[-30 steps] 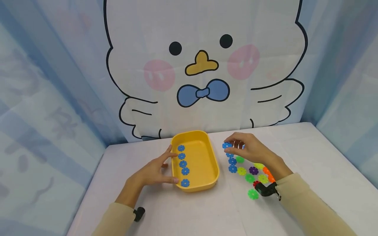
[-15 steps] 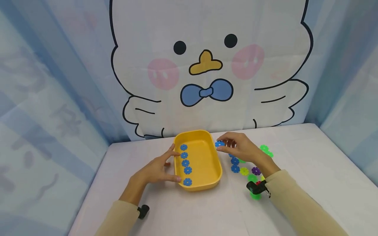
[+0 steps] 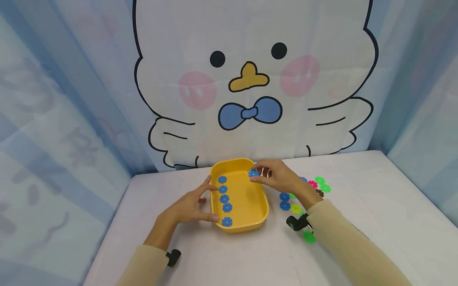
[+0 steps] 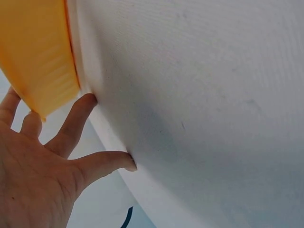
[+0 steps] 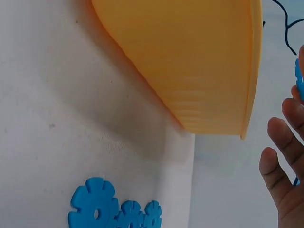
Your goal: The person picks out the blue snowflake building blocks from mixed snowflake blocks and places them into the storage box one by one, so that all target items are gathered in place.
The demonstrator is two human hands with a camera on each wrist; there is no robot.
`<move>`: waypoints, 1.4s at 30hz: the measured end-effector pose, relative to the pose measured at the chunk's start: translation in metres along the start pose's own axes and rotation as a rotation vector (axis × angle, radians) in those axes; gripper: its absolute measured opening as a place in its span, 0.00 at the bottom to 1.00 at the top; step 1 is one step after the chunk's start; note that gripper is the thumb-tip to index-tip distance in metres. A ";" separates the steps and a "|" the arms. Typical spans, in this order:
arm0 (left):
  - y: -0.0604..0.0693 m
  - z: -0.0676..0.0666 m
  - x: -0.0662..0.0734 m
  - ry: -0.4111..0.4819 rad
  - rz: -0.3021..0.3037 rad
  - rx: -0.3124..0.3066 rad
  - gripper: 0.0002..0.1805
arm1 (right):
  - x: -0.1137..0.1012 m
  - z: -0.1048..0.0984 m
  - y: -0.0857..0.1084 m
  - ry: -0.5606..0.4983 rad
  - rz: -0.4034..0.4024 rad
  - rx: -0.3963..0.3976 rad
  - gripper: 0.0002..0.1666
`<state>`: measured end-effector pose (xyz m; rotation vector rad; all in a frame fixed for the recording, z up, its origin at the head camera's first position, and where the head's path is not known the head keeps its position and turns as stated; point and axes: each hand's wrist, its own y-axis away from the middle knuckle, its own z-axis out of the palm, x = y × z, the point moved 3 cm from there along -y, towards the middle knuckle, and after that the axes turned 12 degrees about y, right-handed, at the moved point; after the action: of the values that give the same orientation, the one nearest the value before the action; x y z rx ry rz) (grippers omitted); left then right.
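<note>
Disc [image 3: 253,173], blue, flower-shaped, notched around its edge, in the right hand [image 3: 277,175].

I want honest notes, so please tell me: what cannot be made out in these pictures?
Head view: the number of loose discs; the right arm covers some.
Head view: the full held disc; the right grip hides part.
Left wrist view: the inside of the tray; its wall hides it.
Right wrist view: the whole right grip; the right edge cuts it off.
</note>
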<state>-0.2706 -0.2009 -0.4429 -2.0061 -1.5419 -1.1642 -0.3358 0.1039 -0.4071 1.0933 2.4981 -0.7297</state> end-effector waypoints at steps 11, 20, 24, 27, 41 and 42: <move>0.000 -0.001 0.000 -0.010 -0.008 0.012 0.52 | -0.009 0.008 -0.019 -0.023 0.011 -0.027 0.19; -0.001 0.001 -0.002 -0.011 -0.005 0.008 0.52 | -0.013 0.015 -0.032 -0.035 0.052 -0.088 0.23; -0.001 0.002 -0.003 -0.016 -0.008 0.009 0.52 | -0.016 0.016 -0.038 -0.018 0.043 -0.103 0.23; -0.001 0.002 -0.003 -0.014 -0.005 0.003 0.51 | -0.021 0.015 -0.042 -0.020 0.032 -0.107 0.23; 0.000 0.003 -0.002 -0.021 0.000 0.000 0.50 | -0.037 0.017 -0.062 -0.055 -0.028 -0.087 0.21; 0.000 0.002 -0.001 -0.024 0.001 0.002 0.50 | -0.038 0.017 -0.064 -0.059 -0.027 -0.085 0.21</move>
<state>-0.2697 -0.2005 -0.4451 -2.0260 -1.5529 -1.1417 -0.3576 0.0345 -0.3825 0.9966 2.4741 -0.6469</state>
